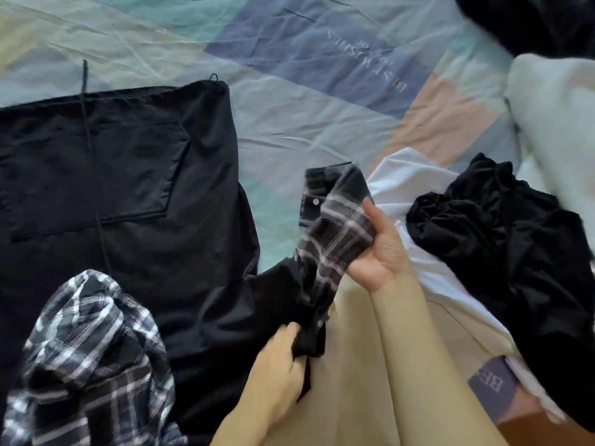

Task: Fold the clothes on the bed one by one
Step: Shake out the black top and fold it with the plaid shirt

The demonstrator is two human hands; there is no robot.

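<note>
Pastel patchwork bedsheet (322, 101), creased and printed with lettering, fills the background on a bed strewn with laundry. At centre, a person's right hand (375, 249) grips the cuffed sleeve end of a black-and-white plaid shirt (335, 220), thumb on the near side and fingers curled round behind the cloth, the buttoned cuff rising just beyond the fingertips. Below it, the left hand (280, 365) pinches a darker fold of the same sleeve, fingers curled tight on the fabric. More of the plaid shirt lies bunched to the left of the left hand. Black trousers (128, 175) with a drawstring lie spread flat beyond that bunch. To the right of the right hand's fingers, a crumpled black garment (502, 239) rests on white cloth (415, 175). Beige fabric (354, 381) lies beneath both forearms.
</note>
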